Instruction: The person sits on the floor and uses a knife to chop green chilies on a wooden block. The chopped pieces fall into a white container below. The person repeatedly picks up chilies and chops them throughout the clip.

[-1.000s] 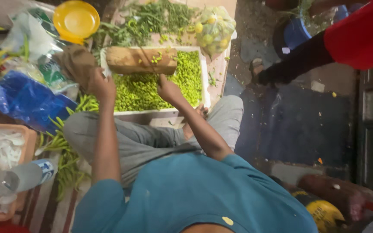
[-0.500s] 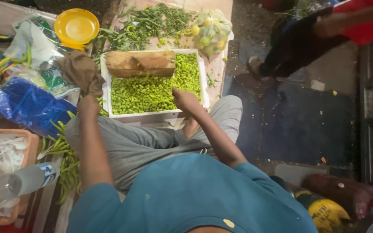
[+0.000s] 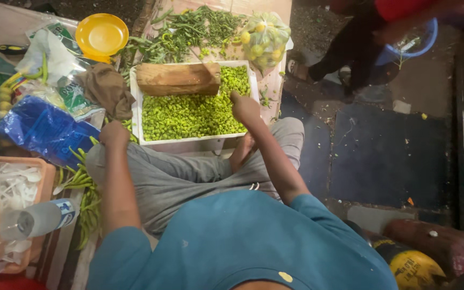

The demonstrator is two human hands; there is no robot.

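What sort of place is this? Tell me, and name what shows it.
Probably a street or market vegetable stall. A white tray holds chopped green pieces beside a wooden block, with loose green beans and a bag of lemons nearby.

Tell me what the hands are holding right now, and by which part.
Cannot be told for sure. The right hand rests on the chopped greens in the white tray; the left hand, closed, sits beside the tray. No held thing shows.

Bright green chopped pieces (image 3: pixel 189 114) fill a white tray (image 3: pixel 136 102) between the hands; beyond lie a tan wooden block (image 3: pixel 177 79) and a yellow bowl (image 3: pixel 101 35).
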